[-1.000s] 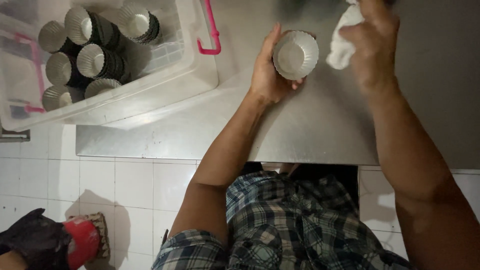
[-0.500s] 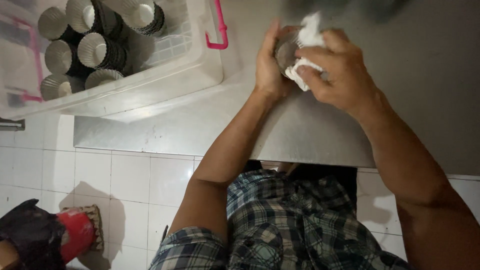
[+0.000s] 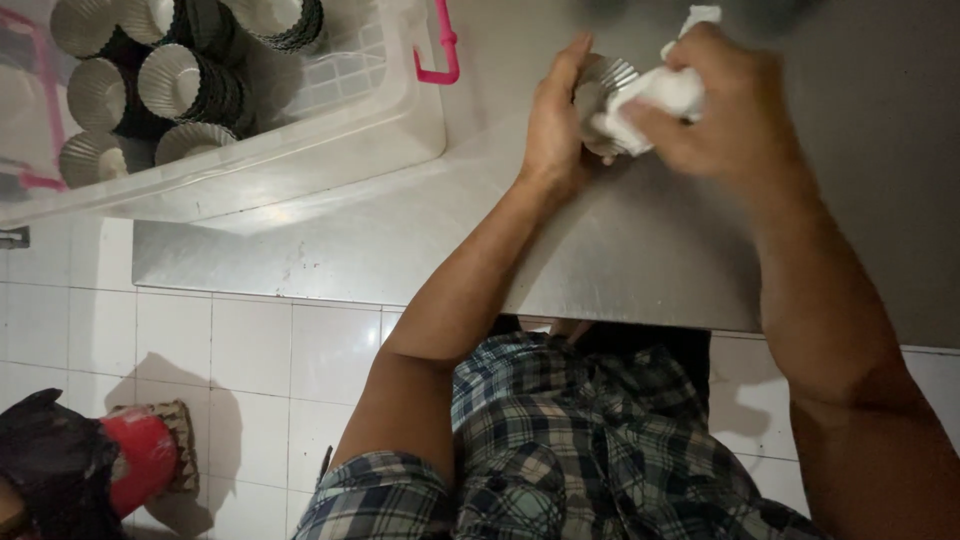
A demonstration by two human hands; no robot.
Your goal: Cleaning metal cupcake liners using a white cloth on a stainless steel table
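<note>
In the upper middle of the frame, the person's left hand (image 3: 553, 120) has its fingers curled and clamped around a small fluted metal cup (image 3: 598, 82), held above the steel table (image 3: 400, 250). The right hand (image 3: 725, 105), just to the cup's right, has its fingers pinched together on a white cloth (image 3: 660, 90) pressed into the cup's mouth. At the upper left a clear plastic bin (image 3: 330, 150) with a pink latch (image 3: 445, 55) holds stacks of similar fluted cups (image 3: 170, 80), well apart from the hands
</note>
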